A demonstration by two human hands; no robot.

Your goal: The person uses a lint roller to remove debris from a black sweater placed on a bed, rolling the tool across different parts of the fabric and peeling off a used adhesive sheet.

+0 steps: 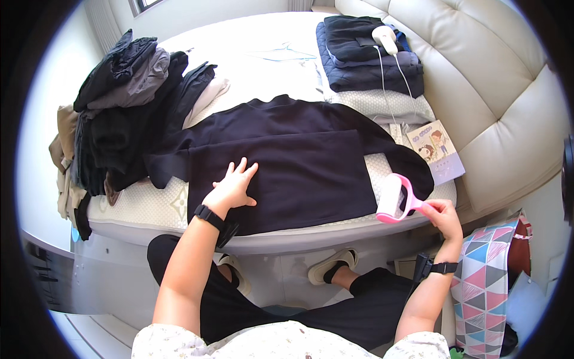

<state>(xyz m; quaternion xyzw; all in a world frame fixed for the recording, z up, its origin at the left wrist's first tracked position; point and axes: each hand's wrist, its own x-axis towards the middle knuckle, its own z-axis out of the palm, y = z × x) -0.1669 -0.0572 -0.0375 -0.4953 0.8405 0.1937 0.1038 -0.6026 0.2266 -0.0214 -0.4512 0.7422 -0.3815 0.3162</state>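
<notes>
A black long-sleeved garment point(287, 173) lies spread on the bed, its lower part folded up over the rest. My left hand point(235, 184) rests on the left part of that fold, fingers spread and holding nothing. In my right hand point(443, 218) is the handle of a pink lint roller point(391, 200) with a white roll. The roller is at the garment's right edge, over the pale mattress; whether it touches anything there I cannot tell. One black sleeve curves round just behind the roller.
Dark clothes point(119, 107) are heaped at the left. Folded dark clothes point(368, 60) lie at the back right, with a white corded device point(385, 39) on top. A book point(436, 149) lies by the cream headboard point(460, 72). A patterned bag point(483, 287) stands at the lower right.
</notes>
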